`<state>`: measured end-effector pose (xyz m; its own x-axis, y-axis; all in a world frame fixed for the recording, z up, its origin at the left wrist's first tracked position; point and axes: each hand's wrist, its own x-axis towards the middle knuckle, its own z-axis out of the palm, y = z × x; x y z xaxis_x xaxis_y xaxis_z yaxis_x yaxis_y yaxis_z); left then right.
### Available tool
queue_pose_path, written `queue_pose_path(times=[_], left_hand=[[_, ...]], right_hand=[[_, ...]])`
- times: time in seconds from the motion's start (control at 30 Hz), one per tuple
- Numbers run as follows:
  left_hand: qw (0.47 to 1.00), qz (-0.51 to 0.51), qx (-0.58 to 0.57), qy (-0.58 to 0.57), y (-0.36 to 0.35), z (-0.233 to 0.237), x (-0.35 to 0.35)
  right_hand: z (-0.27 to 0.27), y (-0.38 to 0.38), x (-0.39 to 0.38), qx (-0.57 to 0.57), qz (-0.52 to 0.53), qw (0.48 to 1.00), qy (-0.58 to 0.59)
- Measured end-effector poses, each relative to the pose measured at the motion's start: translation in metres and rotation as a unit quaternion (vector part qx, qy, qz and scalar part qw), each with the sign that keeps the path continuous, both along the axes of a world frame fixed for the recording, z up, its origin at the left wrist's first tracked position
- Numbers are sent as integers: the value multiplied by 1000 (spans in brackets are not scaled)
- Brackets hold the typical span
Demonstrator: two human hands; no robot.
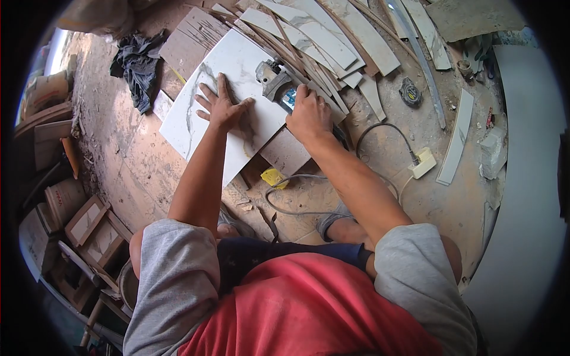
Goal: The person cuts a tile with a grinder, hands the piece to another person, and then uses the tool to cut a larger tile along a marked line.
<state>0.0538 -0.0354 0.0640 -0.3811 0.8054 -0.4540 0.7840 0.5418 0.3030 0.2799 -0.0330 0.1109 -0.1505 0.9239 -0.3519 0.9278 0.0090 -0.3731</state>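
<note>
A white marble-patterned tile (202,133) lies tilted across the floor in front of me. My left hand (222,105) rests flat on it with fingers spread. My right hand (310,114) is wrapped round the body of an angle grinder (276,86), whose metal head sits at the tile's right edge. The grinder's disc is hard to make out from above. Beneath the tile's near corner shows another, plain tile piece (285,149). A grey cord (291,212) loops over the floor near my feet.
Several cut tile strips (332,41) lie piled beyond the tile. A tape measure (410,92), a cream socket block (422,163) and a loose strip (455,136) are to the right. Dark cloth (139,68) lies at the far left; a yellow object (274,177) is near my feet.
</note>
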Motion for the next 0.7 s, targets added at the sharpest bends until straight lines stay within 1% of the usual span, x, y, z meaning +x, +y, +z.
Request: queue_pose_path(times=[0.07, 0.47, 0.7], left_hand=[[1000, 0, 1, -1, 0, -1, -1], [1000, 1, 2, -3, 0, -1, -1], [1000, 0, 1, 1, 0, -1, -1]], right_hand=[[6, -2, 0, 14, 8, 1000, -17], [0, -5, 2, 33, 9, 999, -24], [3, -7, 4, 28, 5, 999, -25]])
